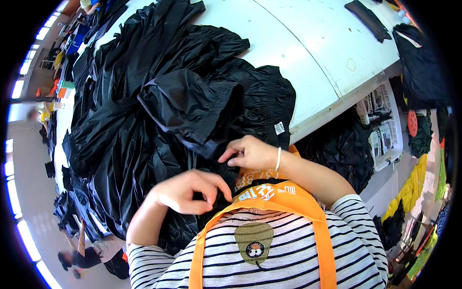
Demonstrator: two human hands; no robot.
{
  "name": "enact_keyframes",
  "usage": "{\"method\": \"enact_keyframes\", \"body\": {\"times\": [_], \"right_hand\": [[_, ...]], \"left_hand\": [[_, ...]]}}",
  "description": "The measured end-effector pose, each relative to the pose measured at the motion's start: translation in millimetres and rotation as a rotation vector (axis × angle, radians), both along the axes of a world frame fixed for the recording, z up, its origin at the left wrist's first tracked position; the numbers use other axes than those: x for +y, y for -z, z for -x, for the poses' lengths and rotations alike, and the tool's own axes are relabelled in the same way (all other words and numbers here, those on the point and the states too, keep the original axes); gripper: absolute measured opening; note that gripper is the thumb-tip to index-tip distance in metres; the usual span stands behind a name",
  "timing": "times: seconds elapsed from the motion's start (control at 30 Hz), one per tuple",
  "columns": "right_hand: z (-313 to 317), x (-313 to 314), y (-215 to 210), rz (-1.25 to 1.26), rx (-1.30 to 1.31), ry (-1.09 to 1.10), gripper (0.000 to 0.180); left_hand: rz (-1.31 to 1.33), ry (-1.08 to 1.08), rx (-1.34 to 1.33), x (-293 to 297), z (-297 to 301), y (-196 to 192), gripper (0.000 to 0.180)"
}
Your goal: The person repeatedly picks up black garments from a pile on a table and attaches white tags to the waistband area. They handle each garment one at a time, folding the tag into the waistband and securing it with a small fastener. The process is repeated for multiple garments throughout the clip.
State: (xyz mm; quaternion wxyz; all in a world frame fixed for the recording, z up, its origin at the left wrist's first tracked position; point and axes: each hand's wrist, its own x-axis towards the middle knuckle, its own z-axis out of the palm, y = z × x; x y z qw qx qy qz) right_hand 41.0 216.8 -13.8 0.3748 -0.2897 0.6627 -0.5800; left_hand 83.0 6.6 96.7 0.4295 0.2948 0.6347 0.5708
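A large heap of shiny black garments (120,125) covers the table in front of me. On top lies a black garment with a gathered elastic edge (192,103), and beside it another elastic edge bears a small white label (279,127). My right hand (252,154), with a white bracelet at the wrist, is curled with thumb and forefinger close together at the heap's near edge. Lower left, my left hand (190,190) has bent fingers in front of my orange apron (269,195), over dark cloth. What either hand pinches, if anything, is hidden.
The white tabletop (308,53) ends in an edge at the right. Folded black cloth (368,21) lies at its far side. Below are dark cloth (341,149), a white crate (387,139) and yellow cloth (409,188). A person (86,250) stands at the lower left.
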Motion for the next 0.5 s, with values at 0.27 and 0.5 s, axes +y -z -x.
{"method": "enact_keyframes", "body": {"times": [0.27, 0.5], "right_hand": [[-19, 9, 17, 0.067, 0.052, -0.002, 0.027], [24, 63, 35, 0.070, -0.179, 0.569, 0.022]], "left_hand": [[0.631, -0.214, 0.766, 33, 26, 90, 0.023], [1.060, 0.575, 0.603, 54, 14, 60, 0.027]]}}
